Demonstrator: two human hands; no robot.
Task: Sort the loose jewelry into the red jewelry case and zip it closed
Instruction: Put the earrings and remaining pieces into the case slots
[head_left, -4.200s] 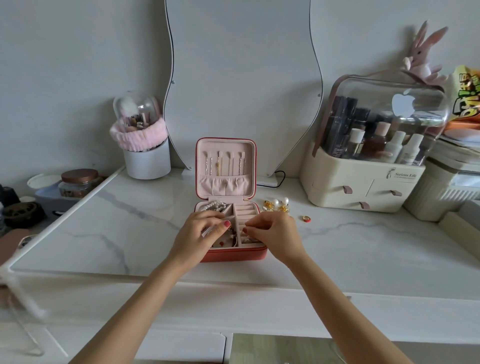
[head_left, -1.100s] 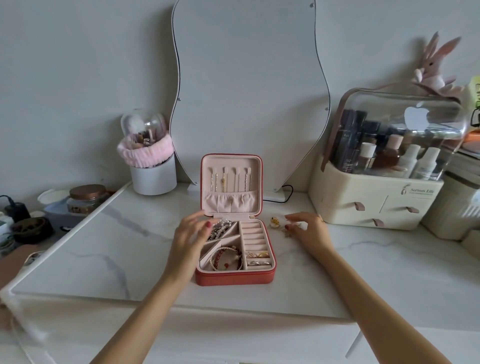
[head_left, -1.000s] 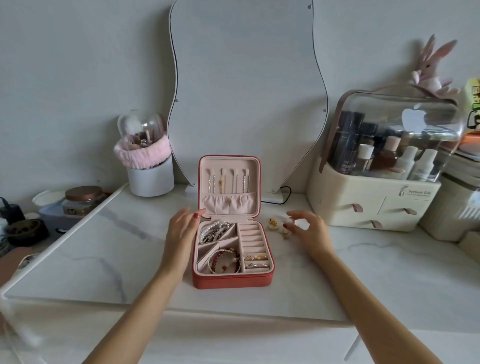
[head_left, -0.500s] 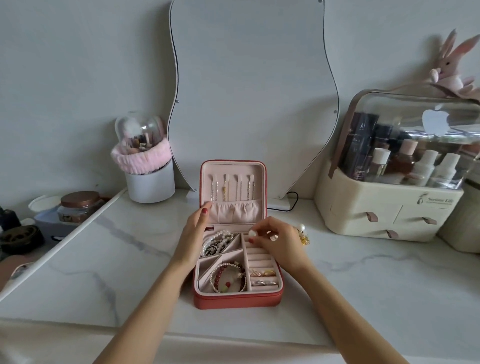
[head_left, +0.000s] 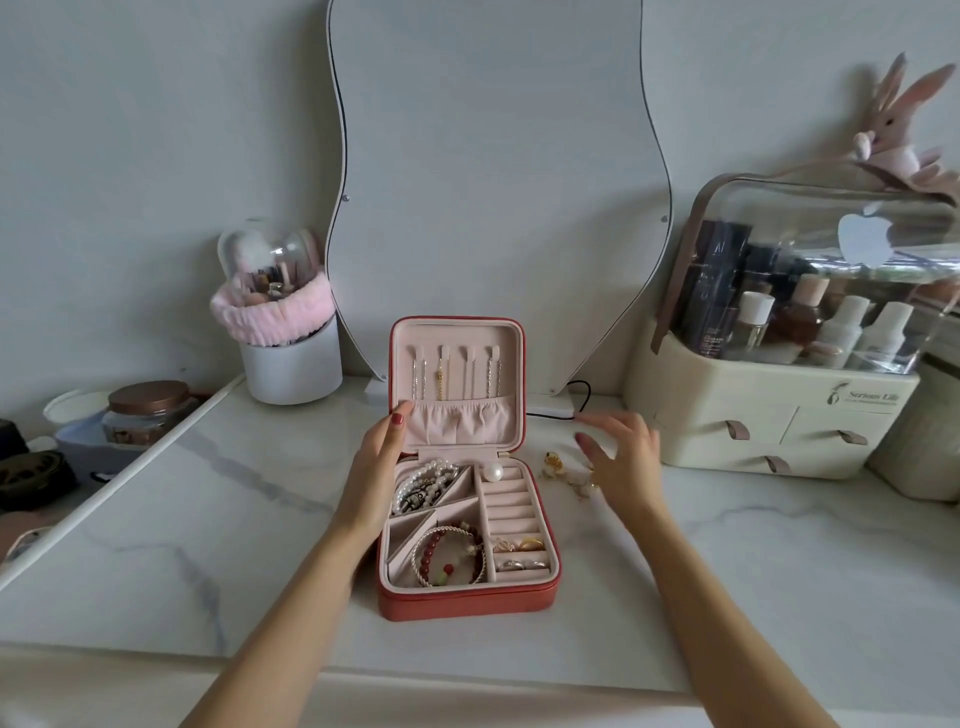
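- Red jewelry case (head_left: 467, 600) lies open mid-table (head_left: 753, 571), lid (head_left: 511, 332) upright toward the mirror (head_left: 493, 156); bare marble on both sides.
- Left hand (head_left: 371, 467) rests against the case's left side, fingers straight, a fingertip on the lid pocket.
- Right hand (head_left: 623, 462), fingers spread, hovers over gold earrings (head_left: 563, 467) just right of the case.
- Pearl earring (head_left: 492, 472) sits in the far ring-roll row.

Home vanity/dressing table, likely a bedroom. Evidence: wavy-edged mirror (head_left: 493, 171) leaning on the wall at the back of a white marble-look tabletop (head_left: 753, 561). Left of the mirror: white brush cup (head_left: 291, 366) wrapped with a pink headband. Right of the mirror: cream cosmetics organizer (head_left: 769, 415) with clear lid, bottles inside, plush rabbit (head_left: 891, 130) on top. In front of the mirror: open jewelry case (head_left: 467, 600).
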